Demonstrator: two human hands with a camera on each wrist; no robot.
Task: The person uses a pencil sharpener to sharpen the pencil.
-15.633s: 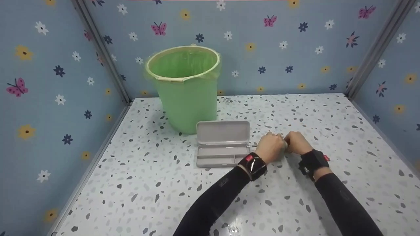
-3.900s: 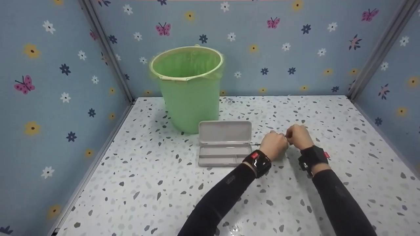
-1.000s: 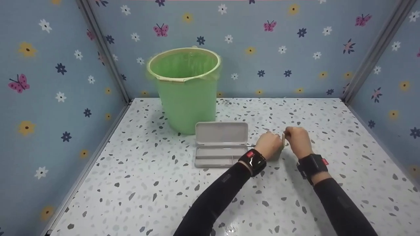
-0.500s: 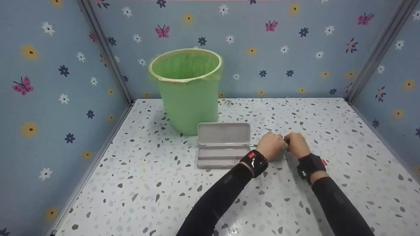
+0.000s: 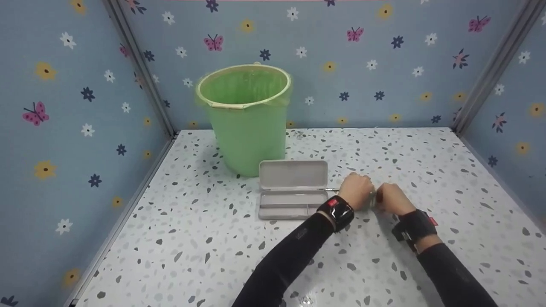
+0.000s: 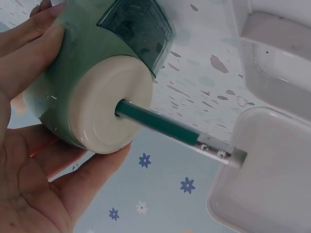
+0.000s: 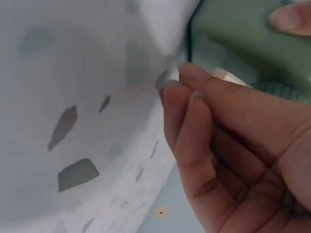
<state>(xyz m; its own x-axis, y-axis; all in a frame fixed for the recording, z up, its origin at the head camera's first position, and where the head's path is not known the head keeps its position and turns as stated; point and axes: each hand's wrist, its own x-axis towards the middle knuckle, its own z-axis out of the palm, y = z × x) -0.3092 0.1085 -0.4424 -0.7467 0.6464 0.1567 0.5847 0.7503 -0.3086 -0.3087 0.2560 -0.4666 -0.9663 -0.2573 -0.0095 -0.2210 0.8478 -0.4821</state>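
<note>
My left hand grips a green crank pencil sharpener, thumb on one side and fingers on the other. A green pencil sticks out of the hole in its round cream face, with the metal ferrule and eraser end outward. Close by on the right, my right hand has its fingertips drawn together at the sharpener's crank handle. Most of that handle is hidden behind the fingers in the right wrist view. Just left of the left hand lies an open grey pencil case, its lid tilted back.
Behind the case stands a green bin with a thin liner over its rim. The speckled white tabletop is enclosed by patterned blue walls at the back and both sides.
Compared with half a second ago, my right hand has come lower and nearer to me beside the sharpener, after being higher in earlier frames. My left hand and the case stay about where they were.
</note>
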